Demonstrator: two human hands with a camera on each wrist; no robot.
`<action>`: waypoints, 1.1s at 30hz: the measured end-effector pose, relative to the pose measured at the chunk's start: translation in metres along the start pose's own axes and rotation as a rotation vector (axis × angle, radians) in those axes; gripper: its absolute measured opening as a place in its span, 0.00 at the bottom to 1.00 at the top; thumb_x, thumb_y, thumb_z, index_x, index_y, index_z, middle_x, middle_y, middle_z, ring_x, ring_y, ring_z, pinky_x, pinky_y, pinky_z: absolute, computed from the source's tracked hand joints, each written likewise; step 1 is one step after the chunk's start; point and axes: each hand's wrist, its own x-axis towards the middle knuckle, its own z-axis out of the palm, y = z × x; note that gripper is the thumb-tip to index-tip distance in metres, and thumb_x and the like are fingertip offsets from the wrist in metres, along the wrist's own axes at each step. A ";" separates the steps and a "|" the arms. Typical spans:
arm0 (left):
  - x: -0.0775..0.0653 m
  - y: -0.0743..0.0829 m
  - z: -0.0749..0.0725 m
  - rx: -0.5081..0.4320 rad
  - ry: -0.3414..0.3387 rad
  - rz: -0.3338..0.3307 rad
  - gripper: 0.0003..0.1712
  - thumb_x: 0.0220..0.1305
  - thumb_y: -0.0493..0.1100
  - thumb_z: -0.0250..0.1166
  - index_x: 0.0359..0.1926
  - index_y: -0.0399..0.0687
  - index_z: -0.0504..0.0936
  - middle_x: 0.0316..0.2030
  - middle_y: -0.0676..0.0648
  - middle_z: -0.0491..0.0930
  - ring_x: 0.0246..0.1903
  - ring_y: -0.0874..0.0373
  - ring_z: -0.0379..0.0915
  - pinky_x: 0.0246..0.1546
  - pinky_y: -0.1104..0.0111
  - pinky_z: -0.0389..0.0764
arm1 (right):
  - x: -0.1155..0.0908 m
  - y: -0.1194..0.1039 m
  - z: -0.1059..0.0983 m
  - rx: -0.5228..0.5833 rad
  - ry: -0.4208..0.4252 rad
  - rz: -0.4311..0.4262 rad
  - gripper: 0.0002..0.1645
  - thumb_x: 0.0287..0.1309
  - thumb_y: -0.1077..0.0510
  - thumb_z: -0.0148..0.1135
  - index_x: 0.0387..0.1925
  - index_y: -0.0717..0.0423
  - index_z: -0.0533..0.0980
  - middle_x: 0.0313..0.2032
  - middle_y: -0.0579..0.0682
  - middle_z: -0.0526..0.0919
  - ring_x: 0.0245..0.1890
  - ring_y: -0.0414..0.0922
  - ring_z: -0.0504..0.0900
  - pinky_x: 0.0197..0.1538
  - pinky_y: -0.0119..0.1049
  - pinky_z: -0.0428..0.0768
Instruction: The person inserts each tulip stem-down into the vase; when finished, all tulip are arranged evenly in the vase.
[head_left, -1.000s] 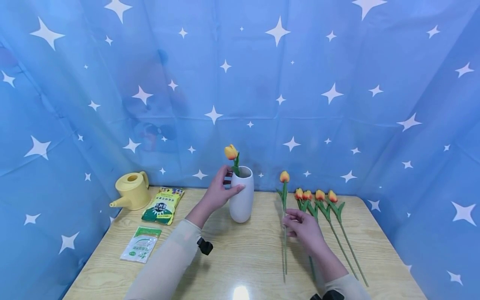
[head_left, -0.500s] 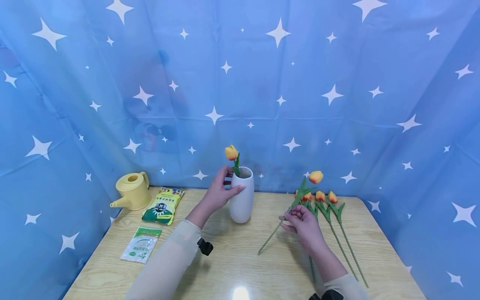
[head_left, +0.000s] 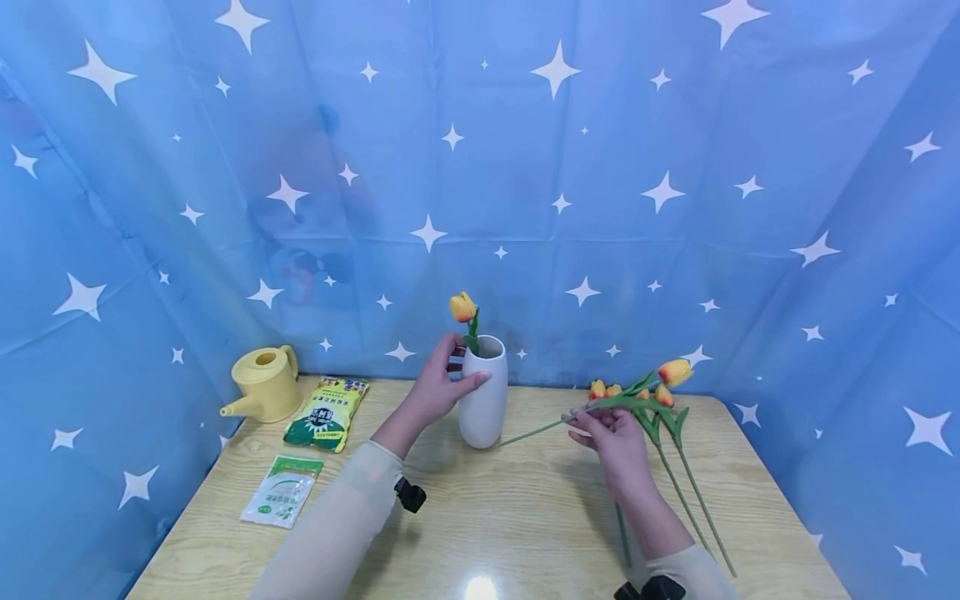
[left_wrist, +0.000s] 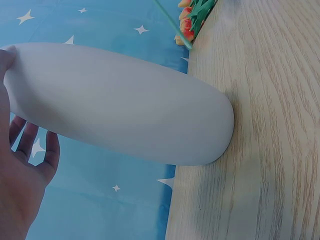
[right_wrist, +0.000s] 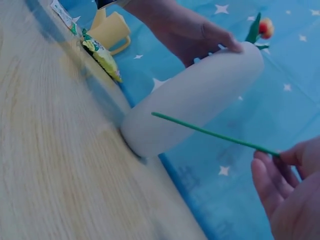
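A white vase [head_left: 483, 408] stands upright on the table, with one yellow-orange tulip [head_left: 462, 307] in it. My left hand [head_left: 437, 385] grips the vase near its rim, thumb on the front and fingers round the far left side. My right hand [head_left: 617, 443] pinches a second tulip [head_left: 675, 372] by its green stem. That tulip lies nearly level, bloom to the right, and its stem end points left toward the foot of the vase. In the right wrist view the stem [right_wrist: 215, 134] crosses in front of the vase. Several more tulips [head_left: 664, 395] lie on the table behind and right of my right hand.
On the left side of the table [head_left: 450, 533] stand a yellow watering can [head_left: 266, 383] and a yellow-green packet [head_left: 327, 412]. A white and green sachet [head_left: 282, 490] lies in front of them. A blue star-patterned curtain [head_left: 510, 167] hangs behind the table and at both sides.
The tulip in my right hand has turned from upright to nearly level, its bloom swinging right and its stem end swinging left toward the vase. My left hand stays on the vase.
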 end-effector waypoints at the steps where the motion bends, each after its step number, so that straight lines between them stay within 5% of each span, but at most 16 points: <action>1: 0.000 0.000 0.000 0.001 0.001 -0.002 0.33 0.73 0.58 0.77 0.67 0.53 0.72 0.62 0.45 0.77 0.63 0.38 0.79 0.63 0.41 0.84 | 0.000 -0.002 0.000 0.000 0.007 -0.012 0.16 0.80 0.64 0.66 0.59 0.68 0.73 0.47 0.53 0.91 0.49 0.45 0.93 0.55 0.44 0.91; 21: -0.001 0.001 0.000 0.007 -0.004 -0.030 0.34 0.73 0.58 0.77 0.69 0.54 0.71 0.63 0.46 0.77 0.63 0.41 0.79 0.62 0.42 0.84 | 0.015 -0.064 0.012 0.073 0.079 -0.327 0.15 0.84 0.60 0.60 0.57 0.70 0.72 0.43 0.50 0.92 0.40 0.42 0.93 0.48 0.38 0.91; 33: 0.001 0.000 0.000 0.008 -0.002 -0.024 0.34 0.72 0.60 0.77 0.69 0.55 0.72 0.62 0.46 0.78 0.63 0.40 0.79 0.62 0.42 0.84 | 0.030 -0.102 0.018 0.172 0.082 -0.534 0.05 0.82 0.63 0.62 0.51 0.63 0.76 0.44 0.60 0.91 0.42 0.49 0.94 0.48 0.42 0.92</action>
